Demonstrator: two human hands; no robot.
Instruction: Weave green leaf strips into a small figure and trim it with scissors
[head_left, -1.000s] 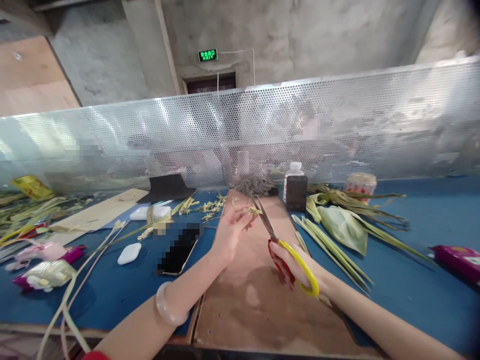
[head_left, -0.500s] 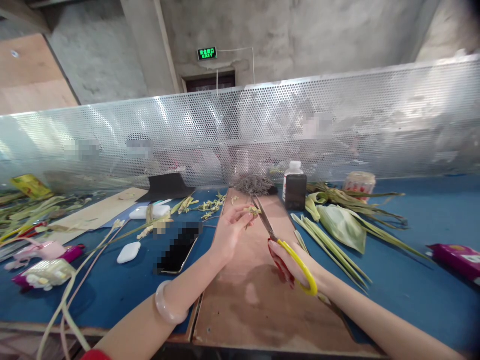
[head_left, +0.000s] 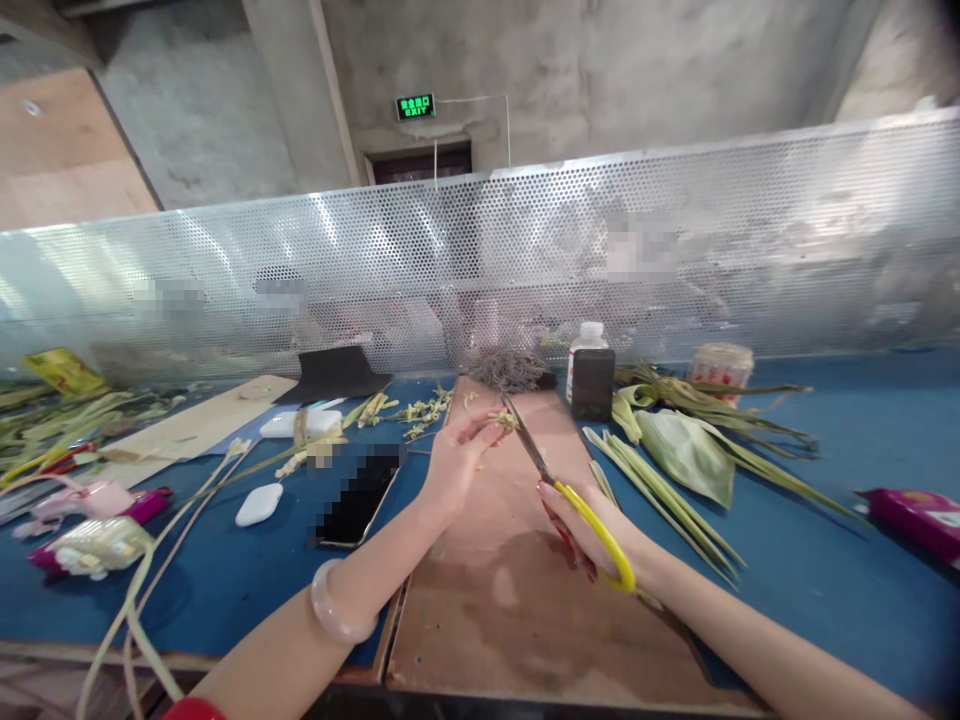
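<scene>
My left hand (head_left: pixel 461 455) pinches a small yellow-green plant piece (head_left: pixel 507 420) above the brown board (head_left: pixel 495 600). Wrapped round the yellow-and-red handles of a pair of scissors (head_left: pixel 538 455) is my right hand (head_left: pixel 581 530). The scissor blades point up and left, their tips beside the plant piece at my left fingertips. The blades look nearly together. Beyond the hands, a tangle of grey wiry strands (head_left: pixel 510 370) lies at the far end of the board.
A dark-labelled bottle (head_left: pixel 592 375), green leaves (head_left: pixel 686 455), a jar (head_left: pixel 721 368) and a purple packet (head_left: pixel 919 525) stand or lie right. To the left are a phone (head_left: pixel 364 495), a white case (head_left: pixel 259 504) and plant strips. A perforated metal screen (head_left: pixel 375 270) runs behind.
The scissor blades have drawn closer together, and the fingers of my right hand have closed a little. My left hand has turned slightly, still holding the plant piece.
</scene>
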